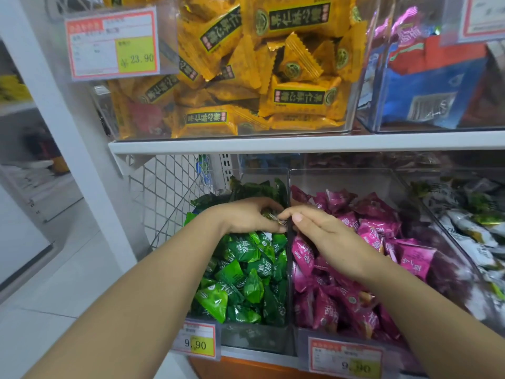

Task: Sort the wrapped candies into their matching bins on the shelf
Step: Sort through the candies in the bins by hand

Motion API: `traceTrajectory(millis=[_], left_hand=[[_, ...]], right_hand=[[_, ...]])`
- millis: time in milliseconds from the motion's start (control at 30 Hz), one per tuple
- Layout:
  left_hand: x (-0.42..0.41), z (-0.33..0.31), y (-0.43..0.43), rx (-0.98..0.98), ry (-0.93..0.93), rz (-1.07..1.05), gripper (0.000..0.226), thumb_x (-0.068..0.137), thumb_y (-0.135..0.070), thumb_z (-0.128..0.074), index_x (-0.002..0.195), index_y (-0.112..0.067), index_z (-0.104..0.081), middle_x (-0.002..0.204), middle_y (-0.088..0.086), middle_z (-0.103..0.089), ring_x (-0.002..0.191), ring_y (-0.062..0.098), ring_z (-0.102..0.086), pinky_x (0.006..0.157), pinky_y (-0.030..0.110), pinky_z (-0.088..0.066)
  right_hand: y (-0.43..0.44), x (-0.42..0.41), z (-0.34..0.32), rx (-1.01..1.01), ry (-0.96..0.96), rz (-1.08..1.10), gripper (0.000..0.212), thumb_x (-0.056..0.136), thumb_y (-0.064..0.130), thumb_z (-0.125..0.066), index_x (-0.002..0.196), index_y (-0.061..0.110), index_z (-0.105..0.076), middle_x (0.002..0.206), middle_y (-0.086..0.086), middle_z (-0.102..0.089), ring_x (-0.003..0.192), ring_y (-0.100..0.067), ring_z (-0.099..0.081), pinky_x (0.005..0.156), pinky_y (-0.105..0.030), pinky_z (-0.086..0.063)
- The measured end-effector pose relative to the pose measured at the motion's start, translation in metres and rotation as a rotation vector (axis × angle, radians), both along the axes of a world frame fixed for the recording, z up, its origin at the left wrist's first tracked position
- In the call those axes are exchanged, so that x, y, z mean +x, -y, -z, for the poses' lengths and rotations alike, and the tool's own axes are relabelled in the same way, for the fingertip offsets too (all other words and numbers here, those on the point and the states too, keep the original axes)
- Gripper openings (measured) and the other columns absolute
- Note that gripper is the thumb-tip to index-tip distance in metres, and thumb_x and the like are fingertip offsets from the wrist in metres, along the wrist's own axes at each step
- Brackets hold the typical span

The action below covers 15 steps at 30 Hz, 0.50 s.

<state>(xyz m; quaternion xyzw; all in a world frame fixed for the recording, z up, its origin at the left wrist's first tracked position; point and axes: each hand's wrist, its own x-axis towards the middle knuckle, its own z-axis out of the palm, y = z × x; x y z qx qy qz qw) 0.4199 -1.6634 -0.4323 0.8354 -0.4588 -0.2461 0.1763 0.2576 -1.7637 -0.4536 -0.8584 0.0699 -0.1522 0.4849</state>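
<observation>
L hand (246,217) curled round small candy (276,218), crinkly dark-gold wrapper, mostly hidden, over green bin (254,337); R hand (322,228) thumb + forefinger pinching its end, above magenta bin (341,181)

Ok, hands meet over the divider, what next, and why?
Probably lift the left hand off so the right hand alone holds the candy both pinch; its wrapper is too covered to match to the green bin or pink bin.
</observation>
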Motion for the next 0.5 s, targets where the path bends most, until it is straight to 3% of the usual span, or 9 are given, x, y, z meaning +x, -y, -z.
traceTrajectory(millis=[67, 233, 500], left_hand=[[-0.0011, -0.0018, 0.0007, 0.043, -0.014, 0.012, 0.057, 0.084, -0.032, -0.066, 0.137, -0.024, -0.045, 0.140, -0.001, -0.047, 0.125, 0.017, -0.045, 0.109, 0.036, -0.035], [-0.0030, -0.0065, 0.0044, 0.101, -0.004, 0.011, 0.057, 0.085, -0.030, -0.064, 0.139, -0.024, -0.044, 0.142, 0.000, -0.047, 0.126, 0.018, -0.045, 0.106, 0.029, -0.035], [-0.0016, -0.0027, 0.0043, 0.105, 0.014, 0.004, 0.056, 0.083, -0.032, -0.065, 0.135, -0.023, -0.049, 0.139, 0.001, -0.051, 0.120, 0.019, -0.050, 0.106, 0.033, -0.038]], right_hand=[[-0.0002, -0.0007, -0.0007, 0.005, -0.010, 0.006, 0.027, 0.099, 0.034, -0.036, 0.111, 0.039, -0.061, 0.121, 0.019, -0.056, 0.114, 0.007, -0.046, 0.095, -0.016, -0.033], [-0.0003, -0.0030, -0.0027, 0.039, -0.041, 0.004, 0.032, 0.100, 0.037, -0.032, 0.114, 0.038, -0.061, 0.125, 0.020, -0.052, 0.114, 0.015, -0.040, 0.086, -0.004, -0.027], [-0.0014, -0.0050, -0.0037, 0.053, -0.050, 0.014, 0.033, 0.100, 0.038, -0.032, 0.116, 0.040, -0.060, 0.126, 0.020, -0.052, 0.112, 0.015, -0.040, 0.083, -0.005, -0.028]])
